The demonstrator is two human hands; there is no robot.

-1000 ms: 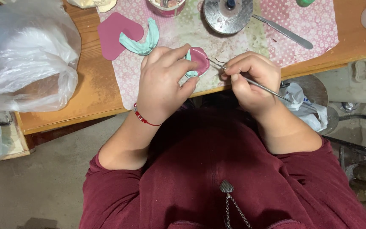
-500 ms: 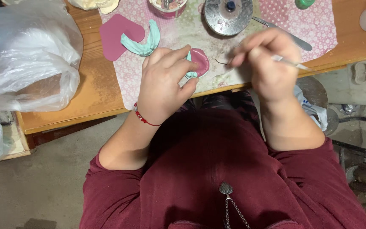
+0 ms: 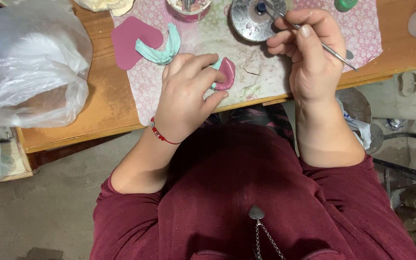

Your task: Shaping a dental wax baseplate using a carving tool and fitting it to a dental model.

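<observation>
Left hand (image 3: 186, 94) at centre frame, fingers curled, pinching a pink wax piece (image 3: 226, 73) with a pale teal part under it, held just above the table edge; red bead bracelet (image 3: 162, 136) on the wrist. Right hand (image 3: 311, 55) raised at upper right, fingers closed round a thin metal tool (image 3: 314, 41), gripped like a pen, its tip reaching up-left over a round metal dish (image 3: 251, 19) at top centre; the other end sticks out lower right past the fingers. Tool is well apart from the wax piece. Upper left centre: a flat pink wax sheet (image 3: 131, 41), smooth, with a curved teal horseshoe-shaped tray (image 3: 162, 48) lying partly on it. Pink-rimmed cup (image 3: 188, 9) at top edge. All on a pink dotted cloth (image 3: 208, 43), stained, over a wooden table (image 3: 92, 101). Crumpled clear plastic bag (image 3: 25, 62) at upper left. Dark red sleeves, bare concrete floor (image 3: 49, 202) below, metal clutter at lower right.
</observation>
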